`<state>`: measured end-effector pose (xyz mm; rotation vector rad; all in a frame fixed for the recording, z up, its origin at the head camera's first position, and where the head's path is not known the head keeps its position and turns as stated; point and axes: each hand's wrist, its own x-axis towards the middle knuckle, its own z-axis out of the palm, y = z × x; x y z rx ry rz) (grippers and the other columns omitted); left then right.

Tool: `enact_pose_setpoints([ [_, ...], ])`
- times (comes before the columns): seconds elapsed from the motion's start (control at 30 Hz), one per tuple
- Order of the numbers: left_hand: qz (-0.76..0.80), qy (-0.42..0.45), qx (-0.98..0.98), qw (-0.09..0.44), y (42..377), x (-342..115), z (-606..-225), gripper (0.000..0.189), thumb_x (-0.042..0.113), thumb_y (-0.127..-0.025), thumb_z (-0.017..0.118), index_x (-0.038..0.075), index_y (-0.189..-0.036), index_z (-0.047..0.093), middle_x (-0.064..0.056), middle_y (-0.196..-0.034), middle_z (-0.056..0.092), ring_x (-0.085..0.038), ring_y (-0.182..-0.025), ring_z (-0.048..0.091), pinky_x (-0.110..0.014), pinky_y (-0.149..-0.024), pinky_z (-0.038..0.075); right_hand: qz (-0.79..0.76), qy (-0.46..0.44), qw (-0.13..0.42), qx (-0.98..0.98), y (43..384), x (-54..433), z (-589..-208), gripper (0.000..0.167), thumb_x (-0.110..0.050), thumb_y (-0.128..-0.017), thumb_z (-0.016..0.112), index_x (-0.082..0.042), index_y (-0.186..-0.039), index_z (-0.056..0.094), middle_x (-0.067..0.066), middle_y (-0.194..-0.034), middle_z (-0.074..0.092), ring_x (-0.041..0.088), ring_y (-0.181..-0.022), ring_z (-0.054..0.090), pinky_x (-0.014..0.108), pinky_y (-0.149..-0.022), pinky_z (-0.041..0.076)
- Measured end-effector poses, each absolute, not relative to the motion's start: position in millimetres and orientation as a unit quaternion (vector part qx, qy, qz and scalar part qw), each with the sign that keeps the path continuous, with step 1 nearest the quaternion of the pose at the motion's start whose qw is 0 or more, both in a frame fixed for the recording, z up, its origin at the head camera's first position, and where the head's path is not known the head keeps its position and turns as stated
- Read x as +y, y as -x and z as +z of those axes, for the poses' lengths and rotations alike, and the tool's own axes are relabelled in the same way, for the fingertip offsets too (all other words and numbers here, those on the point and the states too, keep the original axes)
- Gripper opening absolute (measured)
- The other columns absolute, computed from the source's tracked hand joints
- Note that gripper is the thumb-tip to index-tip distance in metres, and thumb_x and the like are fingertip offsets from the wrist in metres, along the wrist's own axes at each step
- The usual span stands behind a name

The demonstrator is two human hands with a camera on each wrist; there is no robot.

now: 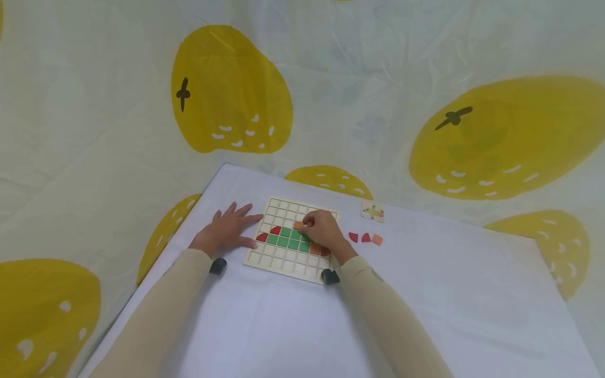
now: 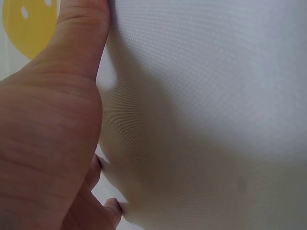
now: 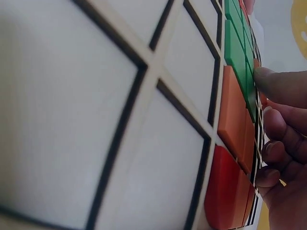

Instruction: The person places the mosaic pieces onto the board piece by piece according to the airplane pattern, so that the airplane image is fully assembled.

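Observation:
A wooden grid board [image 1: 283,266] lies on the white table, with green square tiles [image 1: 282,241], red quarter-round tiles [image 1: 262,237] and orange tiles [image 1: 314,248] set in its cells. My right hand [image 1: 325,229] is over the board's right half. Its thumb and forefinger pinch an orange square tile [image 1: 298,224] just above the green rows; the fingers partly hide it. In the right wrist view, the thumb [image 3: 280,87] is close beside the green tiles. At the board's left edge my left hand [image 1: 226,229] rests on the table, fingers spread, holding nothing.
Right of the board lie two loose red quarter-round tiles [image 1: 353,237] and a loose orange square tile [image 1: 377,239]. Behind them is a small pattern card [image 1: 373,211]. A patterned cloth [image 1: 350,105] hangs behind the table [image 1: 454,294].

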<state>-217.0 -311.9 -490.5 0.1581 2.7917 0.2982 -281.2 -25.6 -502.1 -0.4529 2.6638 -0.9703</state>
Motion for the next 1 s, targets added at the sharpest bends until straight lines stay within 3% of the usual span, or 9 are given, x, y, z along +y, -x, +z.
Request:
enact_pose_setpoints([
  [0.77,0.098,-0.060,0.978,0.173,215.8,-311.9,-489.5,0.089,0.069,-0.085,0.071,0.050,-0.161,0.029,0.000,-0.178,0.014,-0.044,-0.164,0.003,-0.074,-0.127,0.009,-0.336,0.164,0.127,0.919,280.0,-24.1,-503.3,0.029,-0.029,-0.093,0.079,-0.009,-0.114,0.077,0.005,-0.084,0.061,0.022,-0.093,0.057,0.033,-0.078,0.046],
  [1.0,0.104,-0.060,0.978,0.168,215.5,-312.3,-488.3,0.089,0.066,-0.086,0.072,0.048,-0.162,0.029,-0.001,-0.178,0.013,-0.044,-0.164,0.001,-0.074,-0.126,0.007,-0.335,0.183,0.119,0.916,283.3,-9.5,-501.7,0.019,-0.021,-0.094,0.076,-0.012,-0.111,0.079,0.004,-0.089,0.066,0.022,-0.090,0.058,0.031,-0.079,0.049],
])
